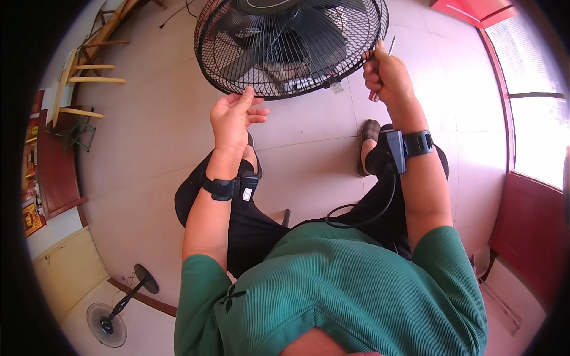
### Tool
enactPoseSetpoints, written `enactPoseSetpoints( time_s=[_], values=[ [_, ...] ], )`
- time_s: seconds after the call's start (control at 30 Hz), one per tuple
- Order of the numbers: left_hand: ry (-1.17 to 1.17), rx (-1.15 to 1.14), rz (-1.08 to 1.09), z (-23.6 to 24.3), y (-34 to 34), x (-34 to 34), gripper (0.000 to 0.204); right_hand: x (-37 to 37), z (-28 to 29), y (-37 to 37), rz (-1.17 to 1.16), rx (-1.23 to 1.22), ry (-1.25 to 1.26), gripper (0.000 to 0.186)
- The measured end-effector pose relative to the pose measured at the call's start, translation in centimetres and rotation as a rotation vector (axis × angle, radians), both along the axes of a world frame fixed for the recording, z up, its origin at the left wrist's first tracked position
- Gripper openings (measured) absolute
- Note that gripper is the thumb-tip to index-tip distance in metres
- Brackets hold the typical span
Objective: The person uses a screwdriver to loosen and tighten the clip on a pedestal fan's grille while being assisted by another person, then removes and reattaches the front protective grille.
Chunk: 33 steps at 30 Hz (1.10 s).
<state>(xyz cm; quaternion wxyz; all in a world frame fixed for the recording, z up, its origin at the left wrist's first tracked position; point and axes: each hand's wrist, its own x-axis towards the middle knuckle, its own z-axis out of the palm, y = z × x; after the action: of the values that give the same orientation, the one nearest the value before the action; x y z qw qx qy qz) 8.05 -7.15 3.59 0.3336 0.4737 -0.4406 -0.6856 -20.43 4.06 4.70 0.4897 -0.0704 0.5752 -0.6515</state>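
A black fan with a round wire guard fills the top middle, its dark blades showing through the wires. A small pale clip hangs at the guard's near rim. My right hand is closed around a screwdriver, its metal shaft pointing up and its reddish handle end below the fist. The thumb and forefinger of that hand meet the guard's right edge. My left hand is at the guard's near left rim, thumb tip against it, other fingers spread apart and holding nothing.
My feet and knees flank the tiled floor. Wooden stools lean at the far left. A second standing fan is at the lower left. A red door panel and bright glass stand on the right. A cable hangs from my right wrist device.
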Motion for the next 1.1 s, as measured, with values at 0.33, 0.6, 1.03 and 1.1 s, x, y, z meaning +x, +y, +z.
enactPoseSetpoints(
  time_s=[0.33, 0.6, 1.03, 1.1],
  values=[
    [-0.154, 0.003, -0.016, -0.2, -0.8, 0.9, 0.056, 0.9, 1.4, -0.2, 0.064, 0.304, 0.502, 0.052],
    [-0.206, -0.392, 0.236, -3.7, -4.1, -0.5, 0.086, 0.4, 0.5, -0.6, 0.115, 0.322, 0.533, 0.058],
    [-0.454, -0.772, 0.345, -3.7, -4.6, -3.3, 0.084, 1.0, 0.6, -0.3, 0.070, 0.277, 0.461, 0.062],
    [-0.480, -0.793, 0.351, -3.8, -5.2, -3.3, 0.083, 0.8, 0.1, -0.3, 0.081, 0.260, 0.436, 0.063]
  ],
)
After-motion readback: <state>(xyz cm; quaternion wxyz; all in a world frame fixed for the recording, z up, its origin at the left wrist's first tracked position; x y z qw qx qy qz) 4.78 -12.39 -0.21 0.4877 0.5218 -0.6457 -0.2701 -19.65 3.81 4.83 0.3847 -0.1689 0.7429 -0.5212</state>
